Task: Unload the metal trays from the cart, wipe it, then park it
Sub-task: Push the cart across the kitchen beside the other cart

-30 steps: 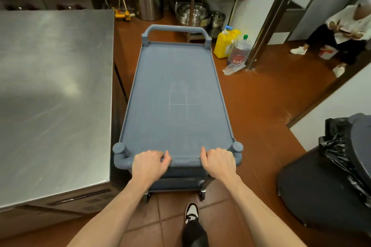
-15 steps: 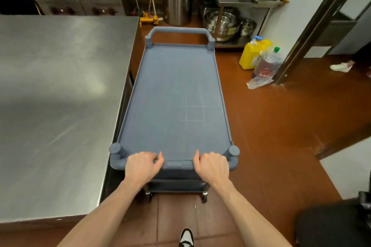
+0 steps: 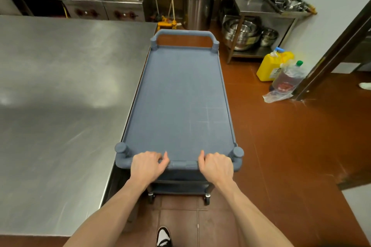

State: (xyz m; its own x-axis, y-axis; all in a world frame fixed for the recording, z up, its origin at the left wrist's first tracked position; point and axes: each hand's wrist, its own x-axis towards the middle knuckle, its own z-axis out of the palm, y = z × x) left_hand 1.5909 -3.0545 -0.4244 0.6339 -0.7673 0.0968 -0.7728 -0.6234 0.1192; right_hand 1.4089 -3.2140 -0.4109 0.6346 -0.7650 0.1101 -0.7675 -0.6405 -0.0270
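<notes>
A wide stainless steel bench (image 3: 60, 106) fills the left side, its brushed top catching soft glare, with a row of cookers (image 3: 86, 4) behind its far edge. Just beside the bench's right edge stands the blue-grey cart (image 3: 178, 94), running lengthwise away from the camera on the reddish-brown tiled floor (image 3: 281, 146); its top shelf is bare, showing only faint pale scratch lines toward the right, and a lower shelf and two small castors show beneath the near end. The left hand (image 3: 145, 166) has its fingers curled over the cart's near handle (image 3: 180, 165), close to the left corner post, and the right hand (image 3: 215, 165) grips the same bar near the right corner post; a ribbed stretch of the handle lies between the two hands. A black and white shoe (image 3: 163, 236) shows on the tiles below the cart. Past the cart's far handle stand tall steel stockpots (image 3: 197, 8) and a yellow mop fitting (image 3: 167, 23). Further right, a steel rack (image 3: 267, 14) holds stacked metal bowls (image 3: 242, 33) on its lower shelf and metalware above. On the floor near a dark door frame (image 3: 333, 50) sit a yellow jug (image 3: 272, 67) and, touching it in front, a clear bottle with a green cap (image 3: 289, 76).
</notes>
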